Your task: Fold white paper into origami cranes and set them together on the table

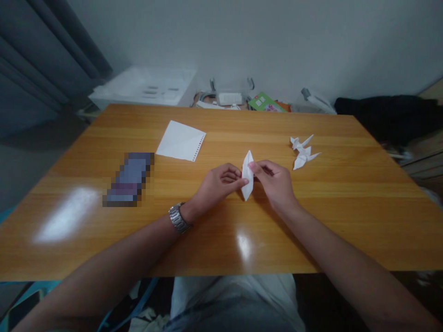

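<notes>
Between my hands, a little above the table, is a piece of folded white paper (247, 175), long and narrow with pointed ends. My left hand (223, 180), a metal watch on its wrist, pinches the paper's lower left side, thumb in front. From the other side my right hand (275, 182) grips the upper right edge between thumb and fingers. The fingertips behind the paper are hidden. Farther right lie white folded paper cranes (302, 154), close together on the tabletop.
A white sheet with a perforated edge (182, 140) lies on the wooden table (339, 221), left of the hands. A pixelated, phone-shaped dark object (128, 179) rests nearer the left. Beyond the far edge are a white plastic bin (145, 87), a green booklet (265, 102) and dark cloth (387, 115).
</notes>
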`<state>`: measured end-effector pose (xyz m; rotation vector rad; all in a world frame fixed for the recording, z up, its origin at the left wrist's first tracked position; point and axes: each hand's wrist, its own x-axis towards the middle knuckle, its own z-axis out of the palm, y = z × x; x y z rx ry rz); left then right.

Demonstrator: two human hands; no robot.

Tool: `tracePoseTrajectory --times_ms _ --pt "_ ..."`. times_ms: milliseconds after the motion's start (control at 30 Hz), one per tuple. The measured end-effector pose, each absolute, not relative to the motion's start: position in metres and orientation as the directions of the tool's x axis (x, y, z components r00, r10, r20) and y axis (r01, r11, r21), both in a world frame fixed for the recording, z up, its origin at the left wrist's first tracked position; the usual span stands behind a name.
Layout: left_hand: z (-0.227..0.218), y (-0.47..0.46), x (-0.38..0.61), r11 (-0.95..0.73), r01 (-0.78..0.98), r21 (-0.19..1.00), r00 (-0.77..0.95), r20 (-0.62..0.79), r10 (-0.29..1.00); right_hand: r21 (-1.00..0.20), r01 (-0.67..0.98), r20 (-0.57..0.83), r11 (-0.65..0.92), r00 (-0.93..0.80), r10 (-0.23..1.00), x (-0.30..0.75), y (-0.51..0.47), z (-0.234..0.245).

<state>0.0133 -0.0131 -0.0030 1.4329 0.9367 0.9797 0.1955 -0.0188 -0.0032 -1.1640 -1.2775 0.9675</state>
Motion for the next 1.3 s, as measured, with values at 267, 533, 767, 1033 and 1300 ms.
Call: tracePoseTrajectory --times_ms 267,533,767,1033,1300 --pt "-0.009 -0.010 0.010 -0.022 -0.009 1.000 0.324 0.024 0.946 -0.992 0.006 0.129 0.129 0.001 0.992 0.193 -0.016 -0.004" --pt "-0.011 -0.005 0.004 -0.102 0.123 0.987 0.336 0.055 0.940 -0.995 0.080 0.050 0.056 -0.078 0.996 0.197 -0.012 -0.007" --pt "-0.004 -0.003 -0.006 -0.493 0.516 0.701 0.407 0.306 0.861 -0.855 0.476 0.187 0.206 -0.087 0.978 0.210 -0.004 -0.015" --pt "-0.004 -0.003 -0.009 -0.754 0.605 0.256 0.680 0.327 0.657 -0.627 0.707 0.275 0.327 -0.193 0.942 0.214 0.004 -0.021" --pt "-0.006 -0.004 -0.010 -0.784 0.574 0.237 0.739 0.262 0.621 -0.578 0.687 0.324 0.440 -0.301 0.897 0.220 0.006 -0.018"
